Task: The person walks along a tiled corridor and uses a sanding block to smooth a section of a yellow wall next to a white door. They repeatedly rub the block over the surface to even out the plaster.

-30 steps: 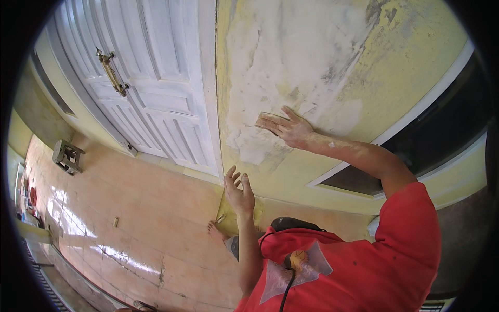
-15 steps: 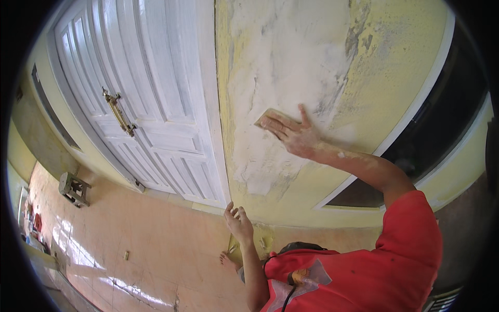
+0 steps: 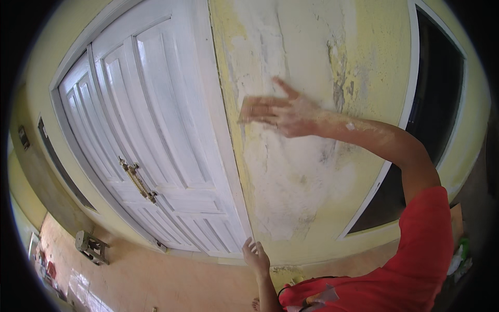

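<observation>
My right hand (image 3: 283,114) is pressed against the patched wall (image 3: 291,171), near the white door frame. Its fingers are blurred by motion and lie flat over a thin tan sheet that looks like sandpaper (image 3: 241,115), with only an edge showing past the fingertips; the thumb sticks up and apart. Whitish dust and a pale smear mark the forearm. Lower down, my left hand (image 3: 255,255) hangs in front of the door frame's foot with loosely bent fingers and nothing in it.
A white panelled double door (image 3: 171,119) with a brass handle (image 3: 137,180) stands left. To the right is a dark window (image 3: 435,78) in a white frame. A small stool (image 3: 92,247) stands on the tiled floor (image 3: 171,275). Bags (image 3: 460,257) lie at far right.
My right hand has moved up the wall and left, toward the door frame, with the sandpaper. The view has tilted upward. My left hand stays low and empty.
</observation>
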{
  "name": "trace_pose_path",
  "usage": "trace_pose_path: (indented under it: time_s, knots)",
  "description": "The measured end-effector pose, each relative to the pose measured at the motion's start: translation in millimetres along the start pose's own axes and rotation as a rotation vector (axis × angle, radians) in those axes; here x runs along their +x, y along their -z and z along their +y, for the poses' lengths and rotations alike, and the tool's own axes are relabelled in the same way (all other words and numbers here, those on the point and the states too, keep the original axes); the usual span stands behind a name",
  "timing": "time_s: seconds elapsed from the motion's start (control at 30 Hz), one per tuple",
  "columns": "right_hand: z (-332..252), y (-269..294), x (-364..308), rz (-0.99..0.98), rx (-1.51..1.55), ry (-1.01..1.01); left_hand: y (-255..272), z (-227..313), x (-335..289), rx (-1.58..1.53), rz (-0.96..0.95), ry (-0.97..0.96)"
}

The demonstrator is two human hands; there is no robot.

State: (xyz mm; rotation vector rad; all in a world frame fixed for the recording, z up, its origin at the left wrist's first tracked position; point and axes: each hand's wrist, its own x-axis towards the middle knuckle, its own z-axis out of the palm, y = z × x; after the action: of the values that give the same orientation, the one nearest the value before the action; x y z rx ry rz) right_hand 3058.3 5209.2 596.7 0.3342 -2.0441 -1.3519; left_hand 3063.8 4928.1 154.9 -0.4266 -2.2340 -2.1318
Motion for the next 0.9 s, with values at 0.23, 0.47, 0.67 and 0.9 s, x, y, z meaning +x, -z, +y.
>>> trace_pose_path:
  time_s: [0.23,0.47,0.67,0.9]
  knots:
    - [56,49,62,0.014,-0.015,-0.309,1,14,43,0.0,-0.092,-0.058]
    - [182,66,110,0.232,-0.149,-0.632,11,-8,65,0.011,-0.103,0.009]
    - [118,52,118,0.128,-0.078,-0.312,27,-15,84,0.037,-0.093,-0.014]
    - [119,49,151,0.196,-0.23,-0.608,25,-25,90,-0.017,-0.113,0.013]
